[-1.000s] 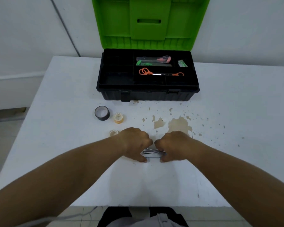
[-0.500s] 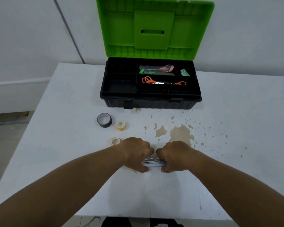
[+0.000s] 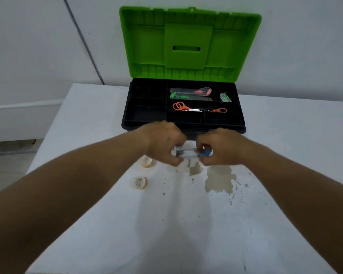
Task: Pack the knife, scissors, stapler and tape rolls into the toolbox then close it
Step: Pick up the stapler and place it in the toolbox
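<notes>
A: What is hidden or hard to make out?

B: The stapler (image 3: 188,152) is blurred and mostly covered by both hands; only a pale body and a blue end are seen. The black tape roll is not made out behind the left hand (image 3: 162,142).

A: How is the stapler laid?

B: Its long axis is held left to right, blue end toward the right hand (image 3: 220,147), in front of the toolbox (image 3: 145,115). An end is pinched by the curled fingers of each hand.

A: And the containers?

B: The lid (image 3: 188,44) is stood open. Scissors (image 3: 198,109) are laid in one tray compartment, the knife (image 3: 190,93) in the compartment behind. Two tape rolls (image 3: 140,181) are left on the table (image 3: 186,234).
</notes>
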